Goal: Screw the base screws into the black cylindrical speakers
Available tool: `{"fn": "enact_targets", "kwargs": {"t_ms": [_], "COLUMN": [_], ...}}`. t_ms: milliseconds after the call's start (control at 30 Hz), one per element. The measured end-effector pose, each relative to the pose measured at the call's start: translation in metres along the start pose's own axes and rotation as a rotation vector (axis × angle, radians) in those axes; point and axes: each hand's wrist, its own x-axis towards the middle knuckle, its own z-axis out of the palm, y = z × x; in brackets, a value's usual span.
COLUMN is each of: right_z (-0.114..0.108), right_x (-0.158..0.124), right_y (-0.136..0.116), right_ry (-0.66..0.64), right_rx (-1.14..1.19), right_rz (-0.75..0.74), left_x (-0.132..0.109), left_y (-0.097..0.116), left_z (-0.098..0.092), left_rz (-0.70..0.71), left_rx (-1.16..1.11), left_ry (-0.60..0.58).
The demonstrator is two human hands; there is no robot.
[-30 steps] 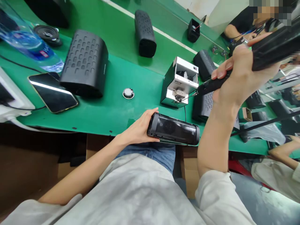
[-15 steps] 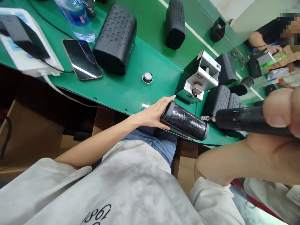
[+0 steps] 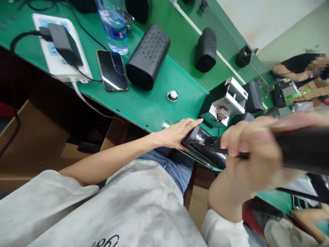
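- Firstly, the left hand (image 3: 177,134) clasps the left end of a black cylindrical speaker (image 3: 199,141), with its fingers straight and pressed together over the top of that end.
- The speaker lies on its side at the near edge of the green bench (image 3: 144,103), just in front of the person's lap; its right part is hidden behind the other hand.
- The right hand (image 3: 248,156), blurred, is closed in a fist round the black electric screwdriver (image 3: 300,151), which lies roughly level and points towards the speaker; the tip cannot be made out.
- Just behind the speaker stands a white and black screw feeder (image 3: 227,101).
- A small round metal part (image 3: 172,95) lies on the bench to the left of the feeder, apart from everything else.
- Farther left, a phone (image 3: 112,70) lies face up between a perforated black housing (image 3: 148,56) and a white power strip (image 3: 52,56) with a black adapter plugged in.
- A water bottle (image 3: 114,25) stands behind the phone.
- A second black housing (image 3: 206,49) stands farther back.
- At the far right, another person's arm (image 3: 285,70) rests at the bench.
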Motion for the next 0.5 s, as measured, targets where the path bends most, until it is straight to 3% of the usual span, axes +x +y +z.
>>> {"fn": "enact_targets", "kwargs": {"t_ms": [200,367,500], "right_z": [-0.006,-0.005,-0.005], "right_x": [-0.012,-0.012,-0.019], "right_y": [0.023,0.016,0.008], "right_ry": [-0.110,-0.159,-0.105], "right_rx": [0.101,0.096,0.022], "right_rz": [-0.049,-0.056,0.055], "left_x": [-0.001,-0.002,-0.001], "left_y": [0.006,0.007,0.008], "left_z": [0.001,0.000,-0.002], "left_rz": [-0.041,-0.062,-0.091], "left_rx": [0.030,0.040,0.032], "left_ry": [-0.002,-0.005,-0.029]}}
